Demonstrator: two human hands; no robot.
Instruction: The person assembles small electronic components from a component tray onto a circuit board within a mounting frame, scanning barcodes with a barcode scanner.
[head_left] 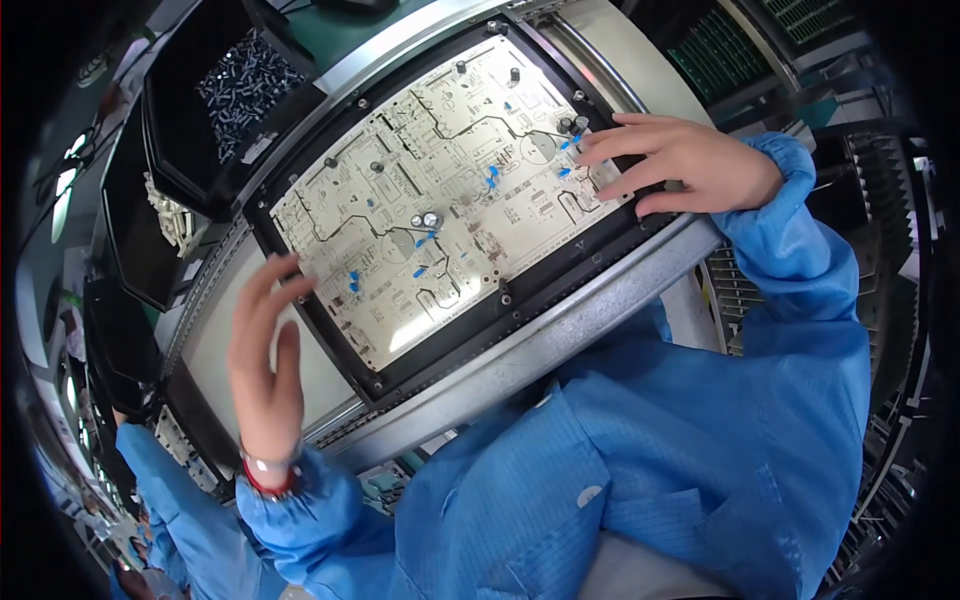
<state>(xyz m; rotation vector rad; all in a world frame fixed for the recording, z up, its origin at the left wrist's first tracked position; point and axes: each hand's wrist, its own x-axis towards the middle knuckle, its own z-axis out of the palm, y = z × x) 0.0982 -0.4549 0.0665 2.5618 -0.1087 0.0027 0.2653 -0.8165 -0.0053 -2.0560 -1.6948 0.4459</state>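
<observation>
A pale circuit board (350, 215) lies in a black frame (560, 255) on the conveyor rails. Blue disc-shaped parts and small dark cylindrical capacitors stand on the board at several spots. My right hand (690, 165) reaches over the board's right edge with its fingers spread, close to a pair of capacitors (573, 126) and blue parts. At the frame's left edge, my left hand (268, 360) is raised, fingers apart and slightly blurred. Neither hand shows anything held.
Beyond the board at the left is a black bin (250, 95) full of small dark cylindrical parts. Another black bin holds white parts (172, 215). A metal rail (540, 325) runs along the near side. Green boards (715, 55) stand at the far right. A blue-sleeved person (190, 510) is at the lower left.
</observation>
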